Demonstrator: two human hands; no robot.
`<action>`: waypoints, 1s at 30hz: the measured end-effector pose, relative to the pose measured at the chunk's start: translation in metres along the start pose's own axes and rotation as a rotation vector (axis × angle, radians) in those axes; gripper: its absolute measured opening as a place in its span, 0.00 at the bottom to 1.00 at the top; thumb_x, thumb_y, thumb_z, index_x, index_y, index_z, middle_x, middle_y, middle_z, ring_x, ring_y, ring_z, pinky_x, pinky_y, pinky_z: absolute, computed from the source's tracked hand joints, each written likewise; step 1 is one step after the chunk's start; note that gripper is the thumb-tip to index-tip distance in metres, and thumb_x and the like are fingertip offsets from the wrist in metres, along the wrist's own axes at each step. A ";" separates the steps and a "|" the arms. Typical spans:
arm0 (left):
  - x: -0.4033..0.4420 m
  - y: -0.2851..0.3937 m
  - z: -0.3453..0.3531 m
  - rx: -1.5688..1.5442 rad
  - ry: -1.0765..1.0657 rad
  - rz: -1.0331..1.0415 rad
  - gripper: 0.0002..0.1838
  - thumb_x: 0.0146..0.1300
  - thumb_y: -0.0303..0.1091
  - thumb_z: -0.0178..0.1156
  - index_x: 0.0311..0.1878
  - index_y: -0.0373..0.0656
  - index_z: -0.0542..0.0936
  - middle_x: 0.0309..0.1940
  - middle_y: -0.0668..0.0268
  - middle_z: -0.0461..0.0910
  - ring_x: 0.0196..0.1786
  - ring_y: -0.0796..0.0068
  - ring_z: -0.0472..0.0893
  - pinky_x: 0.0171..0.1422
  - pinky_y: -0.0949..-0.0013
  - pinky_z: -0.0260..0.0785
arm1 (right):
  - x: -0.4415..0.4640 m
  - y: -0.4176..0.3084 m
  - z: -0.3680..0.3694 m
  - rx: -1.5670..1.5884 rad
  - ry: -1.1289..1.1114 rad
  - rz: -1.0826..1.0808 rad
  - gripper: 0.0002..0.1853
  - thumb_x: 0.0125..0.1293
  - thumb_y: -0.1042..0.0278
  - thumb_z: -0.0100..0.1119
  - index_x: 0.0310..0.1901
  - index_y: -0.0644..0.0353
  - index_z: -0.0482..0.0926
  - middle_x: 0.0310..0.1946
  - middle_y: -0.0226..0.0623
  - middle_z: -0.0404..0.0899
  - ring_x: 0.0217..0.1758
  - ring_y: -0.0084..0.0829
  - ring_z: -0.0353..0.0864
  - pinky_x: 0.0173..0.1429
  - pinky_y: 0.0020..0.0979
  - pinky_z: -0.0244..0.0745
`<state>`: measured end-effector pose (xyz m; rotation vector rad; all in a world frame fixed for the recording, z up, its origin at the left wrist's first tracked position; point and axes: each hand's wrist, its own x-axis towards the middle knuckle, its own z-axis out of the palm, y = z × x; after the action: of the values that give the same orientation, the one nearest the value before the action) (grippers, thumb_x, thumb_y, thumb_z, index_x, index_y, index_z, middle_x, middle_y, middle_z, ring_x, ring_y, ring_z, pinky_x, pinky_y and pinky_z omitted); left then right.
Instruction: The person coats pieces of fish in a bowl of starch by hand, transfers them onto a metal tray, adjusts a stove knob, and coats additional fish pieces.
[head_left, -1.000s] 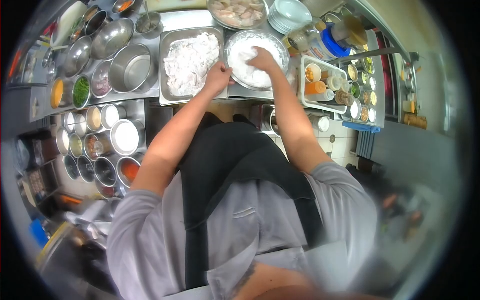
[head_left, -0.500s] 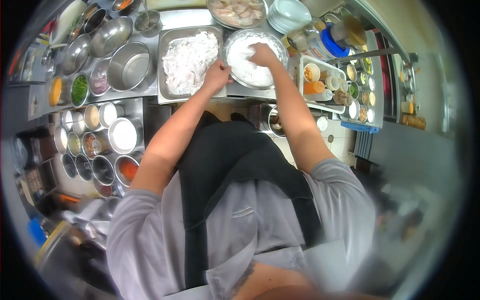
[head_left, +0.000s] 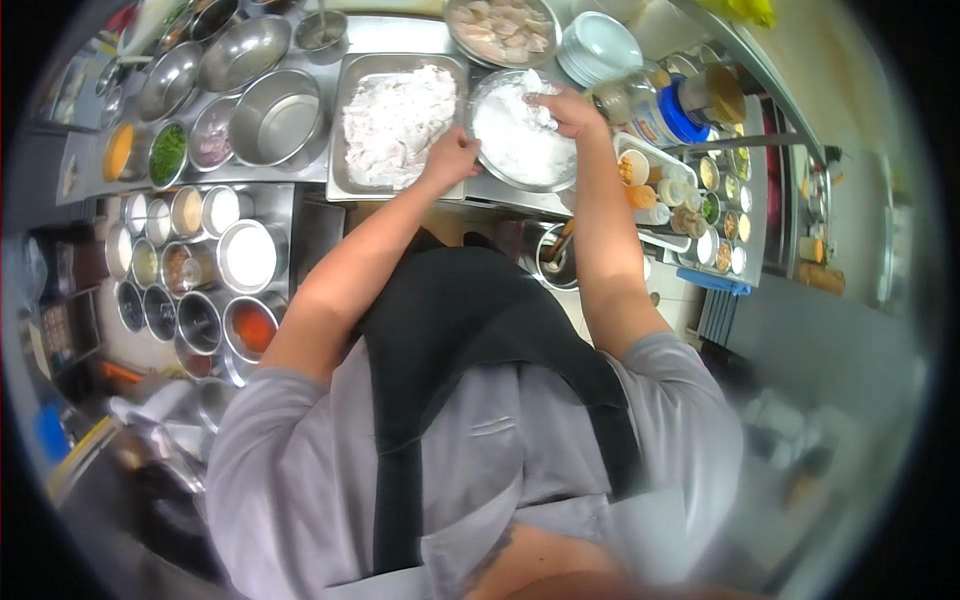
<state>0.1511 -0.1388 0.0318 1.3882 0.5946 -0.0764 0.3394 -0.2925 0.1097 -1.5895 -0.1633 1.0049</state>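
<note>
A round metal bowl [head_left: 490, 168] of white powder stands right of a rectangular metal tray [head_left: 340, 186] heaped with powder-coated pieces [head_left: 393, 125]. Over the bowl's upper right part, my right hand [head_left: 572, 110] is closed on a white-coated piece [head_left: 540, 110]. My left hand [head_left: 455, 158] is at the tray's right edge, near the bowl, with its fingers curled together; whether anything small is between them is hidden. Behind the bowl is a wide bowl of pale raw pieces [head_left: 503, 28].
Stacked plates [head_left: 600, 48] stand behind on the right, beside a blue-lidded jar [head_left: 683, 112]. A white basket [head_left: 645, 150] holds squeeze bottles. Several metal bowls, including an empty pot [head_left: 276, 117], stand left of the tray. Ingredient tins [head_left: 248, 255] fill the lower left.
My right hand has risen out of the powder and moved right, with a coated piece now showing in its fingers. The view has shifted, so the counter items appear farther right.
</note>
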 end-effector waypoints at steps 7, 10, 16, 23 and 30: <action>-0.003 -0.008 0.002 0.062 -0.045 -0.036 0.14 0.70 0.36 0.61 0.36 0.37 0.68 0.31 0.60 0.76 0.29 0.68 0.86 0.28 0.69 0.78 | 0.077 -0.015 0.096 -0.402 -0.097 -0.213 0.37 0.54 0.61 0.76 0.62 0.71 0.74 0.48 0.48 0.83 0.46 0.33 0.83 0.48 0.32 0.78; -0.007 -0.010 0.002 0.071 -0.051 -0.018 0.13 0.70 0.36 0.61 0.37 0.37 0.69 0.31 0.61 0.76 0.29 0.68 0.85 0.28 0.69 0.78 | 0.083 -0.016 0.137 -0.684 -0.004 -0.202 0.41 0.53 0.56 0.75 0.65 0.70 0.72 0.50 0.53 0.83 0.48 0.37 0.83 0.52 0.34 0.78; -0.015 -0.012 -0.002 0.069 -0.066 0.002 0.13 0.70 0.36 0.61 0.39 0.36 0.71 0.31 0.61 0.77 0.28 0.70 0.85 0.29 0.70 0.78 | 0.066 -0.031 0.141 -0.772 0.011 -0.159 0.36 0.58 0.55 0.69 0.66 0.66 0.73 0.51 0.51 0.83 0.50 0.37 0.82 0.53 0.37 0.76; -0.013 -0.003 0.002 0.088 -0.100 -0.033 0.14 0.71 0.37 0.60 0.40 0.35 0.70 0.32 0.58 0.77 0.28 0.68 0.85 0.28 0.69 0.78 | 0.064 -0.027 0.080 -0.616 0.033 -0.250 0.25 0.58 0.59 0.66 0.55 0.65 0.82 0.42 0.48 0.85 0.40 0.35 0.85 0.48 0.36 0.79; -0.003 -0.008 0.006 0.089 -0.079 -0.061 0.17 0.71 0.39 0.60 0.40 0.33 0.69 0.31 0.55 0.77 0.28 0.64 0.86 0.28 0.66 0.79 | 0.030 0.025 0.032 -1.206 0.218 -0.283 0.24 0.55 0.59 0.68 0.52 0.64 0.83 0.44 0.53 0.85 0.47 0.49 0.85 0.55 0.41 0.79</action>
<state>0.1471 -0.1466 0.0263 1.4467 0.5733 -0.2076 0.3262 -0.2589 0.0748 -2.6288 -0.9470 0.4635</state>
